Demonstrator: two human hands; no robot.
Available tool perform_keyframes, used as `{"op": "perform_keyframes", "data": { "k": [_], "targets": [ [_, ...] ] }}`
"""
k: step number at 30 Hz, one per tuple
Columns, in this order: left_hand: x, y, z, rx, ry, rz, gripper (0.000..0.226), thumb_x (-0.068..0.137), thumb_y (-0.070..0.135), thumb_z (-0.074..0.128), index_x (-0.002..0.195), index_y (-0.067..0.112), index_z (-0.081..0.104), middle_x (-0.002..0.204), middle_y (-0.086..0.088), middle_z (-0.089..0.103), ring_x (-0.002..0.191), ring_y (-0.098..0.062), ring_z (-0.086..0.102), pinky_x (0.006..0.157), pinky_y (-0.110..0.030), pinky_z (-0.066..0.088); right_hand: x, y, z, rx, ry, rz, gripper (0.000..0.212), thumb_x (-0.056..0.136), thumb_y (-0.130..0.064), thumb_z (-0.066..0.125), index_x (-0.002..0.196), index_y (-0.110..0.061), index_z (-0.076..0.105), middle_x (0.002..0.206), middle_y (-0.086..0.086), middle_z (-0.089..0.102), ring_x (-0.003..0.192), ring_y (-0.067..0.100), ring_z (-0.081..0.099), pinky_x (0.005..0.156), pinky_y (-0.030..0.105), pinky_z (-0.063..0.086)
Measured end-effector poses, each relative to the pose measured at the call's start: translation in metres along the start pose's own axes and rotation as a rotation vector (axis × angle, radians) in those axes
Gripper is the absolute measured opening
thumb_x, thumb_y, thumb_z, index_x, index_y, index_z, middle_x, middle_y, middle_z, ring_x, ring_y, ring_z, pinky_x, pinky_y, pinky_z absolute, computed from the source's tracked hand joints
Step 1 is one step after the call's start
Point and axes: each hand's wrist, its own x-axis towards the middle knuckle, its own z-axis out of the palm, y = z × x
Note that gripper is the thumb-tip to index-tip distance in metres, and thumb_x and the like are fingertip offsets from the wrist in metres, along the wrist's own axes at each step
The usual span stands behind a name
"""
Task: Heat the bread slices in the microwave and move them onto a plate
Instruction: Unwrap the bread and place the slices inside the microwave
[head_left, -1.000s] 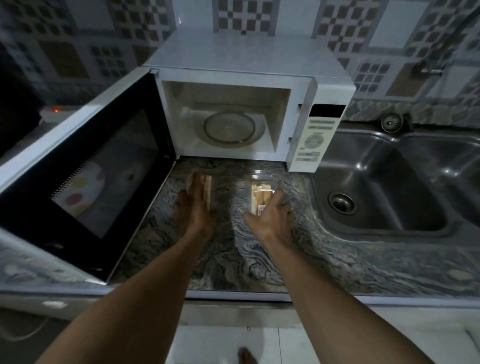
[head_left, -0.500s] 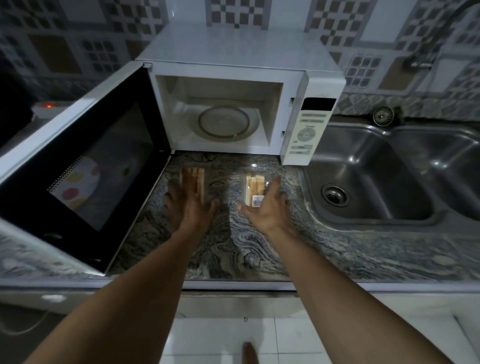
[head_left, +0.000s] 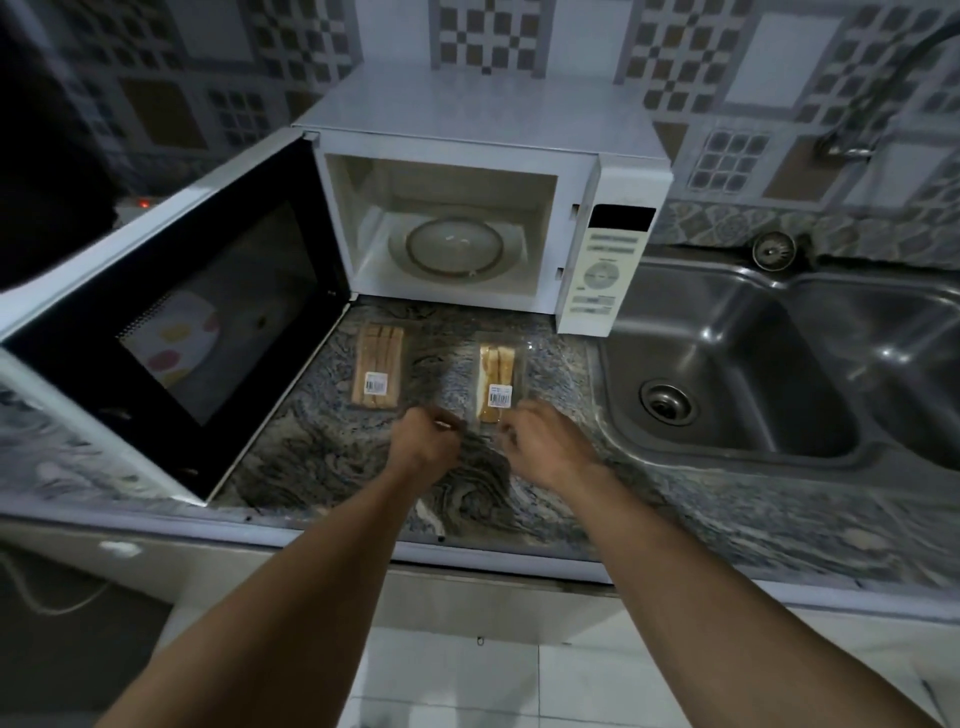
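Two clear-wrapped packs of bread slices lie on the marbled counter in front of the microwave (head_left: 467, 171), whose door (head_left: 171, 312) stands wide open to the left. Its glass turntable (head_left: 454, 244) is bare. The left bread pack (head_left: 378, 366) lies free, with no hand on it. My left hand (head_left: 423, 441) hovers just near of the gap between the packs, fingers curled into a fist. My right hand (head_left: 545, 447) has its fingers curled at the near end of the right bread pack (head_left: 497, 379). Whether it pinches the wrap is unclear.
A steel double sink (head_left: 737, 364) lies right of the microwave, with a tap (head_left: 852, 145) on the tiled wall behind. The open door blocks the counter's left side. The counter's front edge (head_left: 467, 551) runs below my forearms.
Both hands have drawn back from on top of the packs toward me and curled their fingers. The left pack now lies fully uncovered.
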Motion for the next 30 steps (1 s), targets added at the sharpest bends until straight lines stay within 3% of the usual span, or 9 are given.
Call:
{"op": "perform_keyframes", "data": {
  "k": [7, 10, 13, 18, 23, 27, 30],
  "targets": [
    [-0.007, 0.007, 0.009, -0.349, -0.134, -0.12, 0.012, 0.079, -0.008, 0.074, 0.085, 0.0, 0.067, 0.099, -0.023, 0.069, 0.09, -0.031, 0.07, 0.075, -0.037, 0.06, 0.006, 0.001, 0.006, -0.066, 0.068, 0.011, 0.019, 0.095, -0.007, 0.055, 0.104, -0.007, 0.071, 0.103, 0.012, 0.065, 0.098, 0.033, 0.062, 0.076, 0.037, 0.05],
    [-0.012, 0.009, 0.011, -0.459, -0.157, -0.149, 0.018, 0.084, -0.008, 0.068, 0.101, -0.009, 0.062, 0.097, -0.024, 0.069, 0.081, -0.026, 0.07, 0.065, -0.028, 0.06, 0.005, 0.001, 0.006, -0.078, 0.078, 0.017, 0.016, 0.095, -0.004, 0.055, 0.103, -0.007, 0.068, 0.107, 0.012, 0.065, 0.1, 0.032, 0.061, 0.076, 0.036, 0.047],
    [-0.014, 0.007, 0.014, -0.517, -0.159, -0.155, 0.01, 0.087, -0.01, 0.064, 0.096, -0.009, 0.06, 0.088, -0.021, 0.068, 0.073, -0.022, 0.069, 0.063, -0.026, 0.061, 0.005, -0.001, 0.006, -0.079, 0.08, 0.025, 0.016, 0.094, -0.001, 0.055, 0.104, -0.007, 0.066, 0.109, 0.012, 0.064, 0.101, 0.033, 0.062, 0.078, 0.036, 0.047],
    [-0.016, 0.013, 0.014, -0.58, -0.145, -0.209, 0.012, 0.085, -0.015, 0.062, 0.095, -0.009, 0.061, 0.094, -0.026, 0.068, 0.07, -0.025, 0.07, 0.06, -0.028, 0.061, 0.004, -0.003, 0.005, -0.067, 0.078, 0.038, 0.019, 0.094, -0.001, 0.053, 0.108, -0.007, 0.064, 0.111, 0.014, 0.064, 0.101, 0.034, 0.062, 0.078, 0.037, 0.047],
    [-0.017, 0.014, 0.014, -0.551, -0.123, -0.215, 0.01, 0.086, -0.013, 0.062, 0.077, -0.008, 0.063, 0.083, -0.019, 0.07, 0.066, -0.022, 0.071, 0.056, -0.026, 0.06, 0.005, -0.008, 0.001, -0.055, 0.1, 0.019, 0.029, 0.089, 0.006, 0.05, 0.112, -0.007, 0.063, 0.112, 0.014, 0.064, 0.102, 0.035, 0.061, 0.079, 0.038, 0.049],
    [-0.016, 0.019, 0.011, -0.519, -0.109, -0.232, 0.004, 0.089, -0.009, 0.062, 0.087, -0.011, 0.064, 0.083, -0.021, 0.07, 0.068, -0.025, 0.07, 0.055, -0.026, 0.06, 0.001, -0.007, -0.001, -0.055, 0.167, -0.051, 0.029, 0.09, 0.007, 0.054, 0.114, -0.007, 0.06, 0.116, 0.011, 0.06, 0.111, 0.03, 0.054, 0.087, 0.037, 0.044],
    [-0.01, 0.02, 0.0, -0.222, -0.034, -0.135, 0.012, 0.083, 0.003, 0.069, 0.077, -0.008, 0.071, 0.076, -0.021, 0.072, 0.067, -0.028, 0.072, 0.062, -0.04, 0.062, 0.002, -0.005, -0.009, -0.084, 0.275, -0.102, 0.026, 0.089, 0.003, 0.057, 0.112, -0.008, 0.059, 0.114, 0.009, 0.058, 0.109, 0.029, 0.051, 0.091, 0.039, 0.043]
  ]
}}
